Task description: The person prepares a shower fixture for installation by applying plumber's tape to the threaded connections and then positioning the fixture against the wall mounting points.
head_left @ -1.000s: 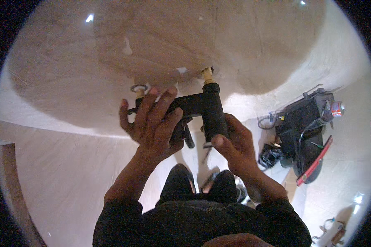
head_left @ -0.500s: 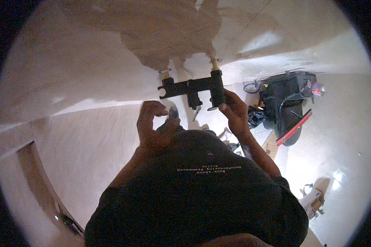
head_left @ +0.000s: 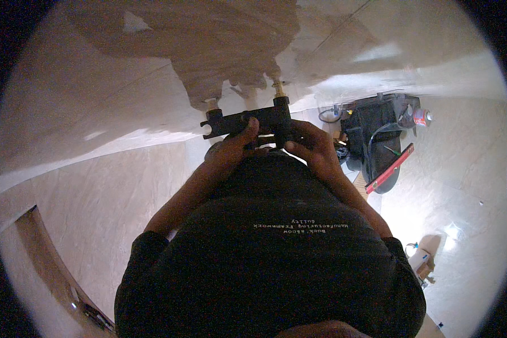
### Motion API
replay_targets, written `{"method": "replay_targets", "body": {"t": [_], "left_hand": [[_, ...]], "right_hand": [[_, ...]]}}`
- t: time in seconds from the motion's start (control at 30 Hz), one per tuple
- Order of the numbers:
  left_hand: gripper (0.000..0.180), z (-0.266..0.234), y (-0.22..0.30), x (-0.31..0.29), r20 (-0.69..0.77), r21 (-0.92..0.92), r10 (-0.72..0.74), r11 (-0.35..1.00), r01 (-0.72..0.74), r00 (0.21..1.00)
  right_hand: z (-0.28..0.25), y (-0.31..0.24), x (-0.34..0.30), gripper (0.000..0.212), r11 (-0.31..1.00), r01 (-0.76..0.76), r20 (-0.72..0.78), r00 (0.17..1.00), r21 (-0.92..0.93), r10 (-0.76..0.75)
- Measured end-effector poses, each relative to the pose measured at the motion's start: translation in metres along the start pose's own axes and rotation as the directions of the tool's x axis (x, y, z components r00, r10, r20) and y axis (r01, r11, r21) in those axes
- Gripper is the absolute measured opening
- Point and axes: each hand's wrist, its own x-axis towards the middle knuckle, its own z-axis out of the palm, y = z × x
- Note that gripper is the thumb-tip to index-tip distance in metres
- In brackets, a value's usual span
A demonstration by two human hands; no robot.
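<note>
To your right, a small red can with a pale cap (head_left: 421, 118) lay beside the black tool bag (head_left: 377, 135) on the floor, and a small white container (head_left: 419, 260) stood lower right; no signs or screens showed.

Black long-sleeved shirt (head_left: 276, 265) (small pale lettering)

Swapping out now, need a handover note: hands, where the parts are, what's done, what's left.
Left hand: gripping the black mixer valve body near its middle.
Right hand: gripping the valve's right end.
Valve is held level against the wall, its two ends lined up with the two brass fittings that stick out of the patched area.
Tool bag and red level lie on the floor to the right.
Done: valve offered up. Left: cannot tell if it is tightened.
</note>
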Motion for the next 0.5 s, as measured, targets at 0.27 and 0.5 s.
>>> {"method": "replay_targets", "body": {"t": [0.27,0.5], "left_hand": [[0.062,-0.003,-0.039,0.036,-0.054,-0.251,0.052,0.966,-0.064,0.997],[0.055,-0.001,-0.042,0.037,-0.074,-0.366,0.09,0.924,-0.111,0.993]], "right_hand": [[-0.013,-0.009,0.041,0.05,0.983,-0.178,-0.019,0.984,0.048,0.179],[-0.007,-0.02,0.071,0.052,0.969,-0.189,0.03,0.98,-0.159,0.197]]}}
